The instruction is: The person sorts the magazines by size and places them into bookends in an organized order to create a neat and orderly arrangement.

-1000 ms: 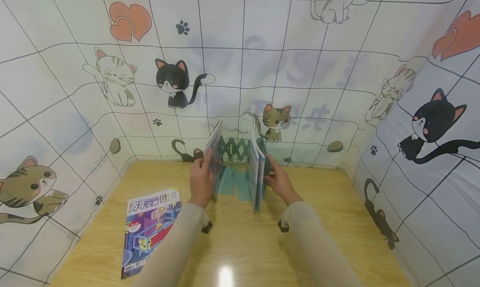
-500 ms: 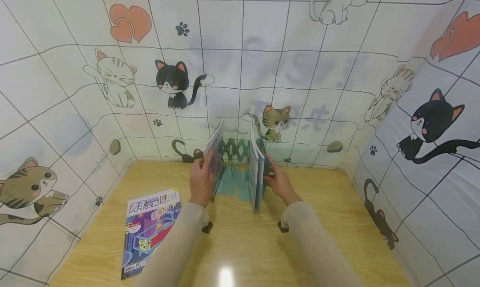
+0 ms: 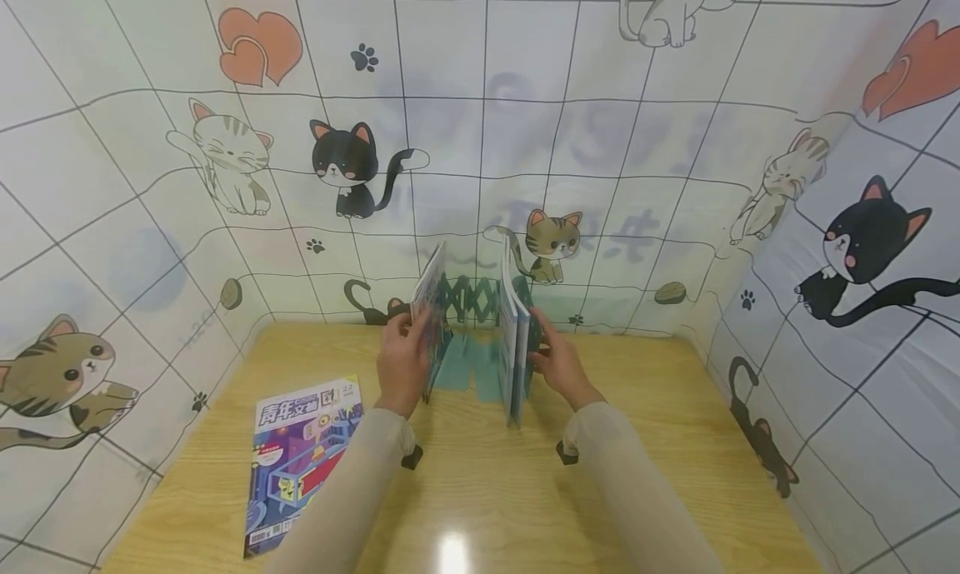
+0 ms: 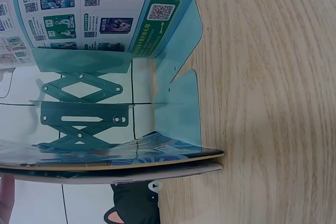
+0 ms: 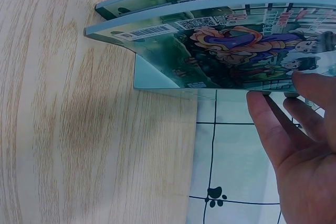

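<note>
My left hand grips the standing magazines on the left. In the left wrist view only a fingertip shows, at their outer side. A second upright pair of magazines stands to the right. My right hand touches this pair from its outer side with extended fingers, and their tips meet the illustrated cover's edge in the right wrist view. Between the pairs is a teal expanding bookend with scissor links and flat base plates. Parts of the bookend are hidden behind the magazines.
A purple magazine lies flat on the wooden table, left of my left forearm. White sheeting printed with cats and grid lines forms the wall behind and at both sides, close behind the bookend.
My left hand shifts slightly, and the left magazines' near edge tilts a little with it. The right hand, the right magazines and the bookend stay in place.
</note>
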The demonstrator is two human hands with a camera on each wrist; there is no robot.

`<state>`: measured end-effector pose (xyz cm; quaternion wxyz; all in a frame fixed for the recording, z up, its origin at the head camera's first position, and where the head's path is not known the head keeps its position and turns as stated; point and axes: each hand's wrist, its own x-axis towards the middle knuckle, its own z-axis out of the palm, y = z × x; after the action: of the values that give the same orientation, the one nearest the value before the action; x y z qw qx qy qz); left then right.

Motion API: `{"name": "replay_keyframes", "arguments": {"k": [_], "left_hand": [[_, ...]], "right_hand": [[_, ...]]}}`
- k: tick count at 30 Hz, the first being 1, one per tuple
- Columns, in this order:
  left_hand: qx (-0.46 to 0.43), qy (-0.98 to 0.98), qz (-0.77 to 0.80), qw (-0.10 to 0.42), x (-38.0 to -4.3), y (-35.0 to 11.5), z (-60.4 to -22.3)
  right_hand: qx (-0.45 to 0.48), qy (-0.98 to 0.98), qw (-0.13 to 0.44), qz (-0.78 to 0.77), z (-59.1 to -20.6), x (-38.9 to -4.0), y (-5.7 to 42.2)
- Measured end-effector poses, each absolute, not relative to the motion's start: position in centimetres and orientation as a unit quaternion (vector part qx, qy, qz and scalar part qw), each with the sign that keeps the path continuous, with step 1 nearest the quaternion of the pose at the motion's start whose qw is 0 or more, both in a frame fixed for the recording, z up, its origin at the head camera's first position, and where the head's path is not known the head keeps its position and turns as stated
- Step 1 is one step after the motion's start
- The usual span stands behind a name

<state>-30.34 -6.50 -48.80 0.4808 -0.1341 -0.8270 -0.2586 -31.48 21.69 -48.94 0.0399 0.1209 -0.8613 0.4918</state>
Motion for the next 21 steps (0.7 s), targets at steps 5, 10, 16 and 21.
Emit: {"name": "replay_keyframes", "arguments": {"k": [5,10,16,21], "left_hand": [[-0.156,-0.818,-0.266,0.485,-30.1,-6.8,-49.1],[-0.169,-0.818,-0.281,0.472,-29.7,-7.2,-49.5],[-0.191,-0.814,-0.308,0.454,-29.1,-8.1,-50.3],[-0.212,-0.799,-0.323,0.461,-28.8,-8.9,-50.9]], "right_hand": [[0.123,-0.862,0.041,0.490,-48.8,-31.4,21.7],[0.131,-0.859,0.045,0.493,-48.9,-31.4,21.7],[0.133,-0.857,0.046,0.496,-48.9,-31.3,21.7],[0.128,-0.859,0.049,0.494,-48.9,-31.3,21.5]]}}
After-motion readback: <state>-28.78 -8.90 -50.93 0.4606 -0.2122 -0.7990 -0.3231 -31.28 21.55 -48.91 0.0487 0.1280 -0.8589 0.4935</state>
